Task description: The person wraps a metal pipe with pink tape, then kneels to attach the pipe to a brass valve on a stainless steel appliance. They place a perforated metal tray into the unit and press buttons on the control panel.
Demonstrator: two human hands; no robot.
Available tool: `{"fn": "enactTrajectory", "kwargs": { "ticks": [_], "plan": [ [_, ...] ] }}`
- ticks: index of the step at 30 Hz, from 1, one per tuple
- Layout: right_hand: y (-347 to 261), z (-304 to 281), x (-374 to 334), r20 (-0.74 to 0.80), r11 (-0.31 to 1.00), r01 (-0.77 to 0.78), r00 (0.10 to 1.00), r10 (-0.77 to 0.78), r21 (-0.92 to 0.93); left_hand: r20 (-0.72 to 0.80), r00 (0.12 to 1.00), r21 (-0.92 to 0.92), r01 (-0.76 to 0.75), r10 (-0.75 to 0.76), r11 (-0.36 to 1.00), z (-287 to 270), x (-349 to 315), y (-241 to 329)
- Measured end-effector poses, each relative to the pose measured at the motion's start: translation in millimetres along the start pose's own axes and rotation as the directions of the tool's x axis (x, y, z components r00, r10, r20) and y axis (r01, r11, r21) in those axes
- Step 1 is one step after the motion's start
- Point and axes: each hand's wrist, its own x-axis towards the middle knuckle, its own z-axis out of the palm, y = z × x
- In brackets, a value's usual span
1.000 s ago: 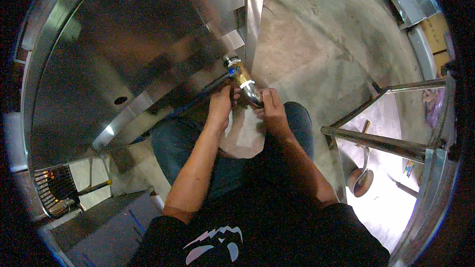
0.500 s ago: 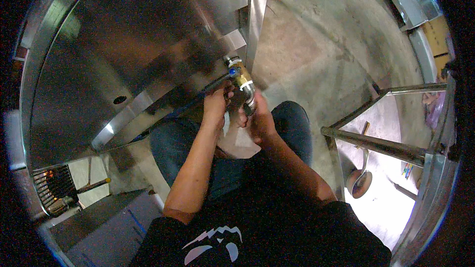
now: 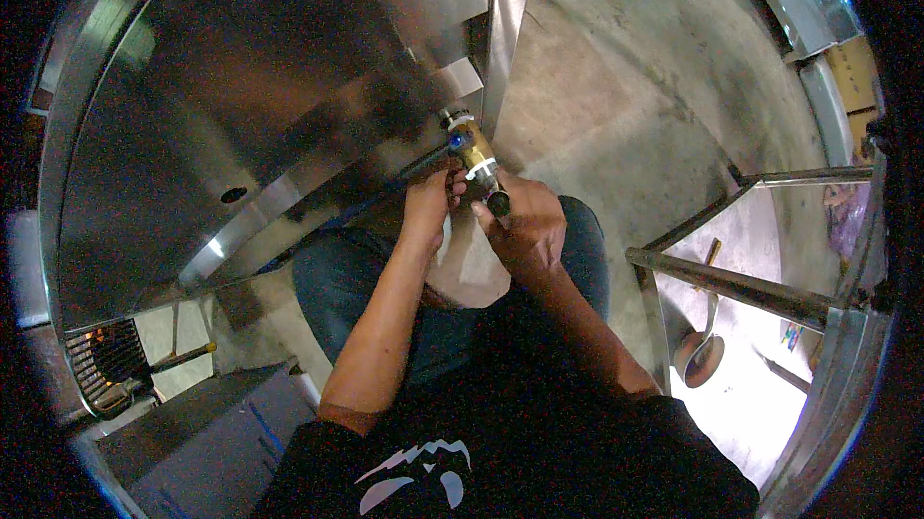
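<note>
Left hand: our left hand (image 3: 430, 203) is raised in front of us, fingers curled and pinched onto the near end of a small brass valve fitting (image 3: 474, 159), touching it from the left side.
Right hand: our right hand (image 3: 527, 226) sits just beside the left, closed around a dark-tipped tool (image 3: 498, 202); the thumb lies along its top and the tool's tip points up toward the fitting.
Arms: both forearms rise from the lower edge and converge at the fitting; the left is bare, long and nearly straight, the right is bent more sharply at the elbow.
Fitting: the brass piece, with a blue spot and pale bands, juts out from the lower edge of a large stainless steel panel (image 3: 260, 115), beside a vertical steel post (image 3: 505, 19).
Body: we crouch or sit, knees in blue jeans (image 3: 332, 278) under the hands, a pale cloth (image 3: 472, 274) between them, a black shirt (image 3: 500, 461) below.
Surroundings: concrete floor (image 3: 635, 67) lies beyond the hands; a steel frame of bars (image 3: 731, 288) stands to our right, a long-handled ladle-like tool (image 3: 701, 351) on the floor under it; a wire grille (image 3: 101, 365) sits far left.
</note>
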Motion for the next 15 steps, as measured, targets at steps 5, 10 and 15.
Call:
{"fn": "enactTrajectory", "kwargs": {
  "ticks": [5, 10, 15],
  "plan": [
    [17, 22, -11, -0.005, 0.901, -0.297, 0.949, 0.315, 0.316, 0.013, 1.000, 0.061, -0.018, 0.017, 0.998, 0, -1, -4],
    [41, 52, -26, 0.558, -0.079, -0.625, 0.623, 0.548, 0.777, 0.038, 0.999, 0.161, -0.008, 0.002, 0.987, 3, -7, 0],
    [49, 43, -17, 0.414, 0.344, -0.644, 0.730, 0.544, 0.683, 0.043, 0.998, 0.208, -0.049, 0.041, 0.977, 7, -12, 3]
  ]
}}
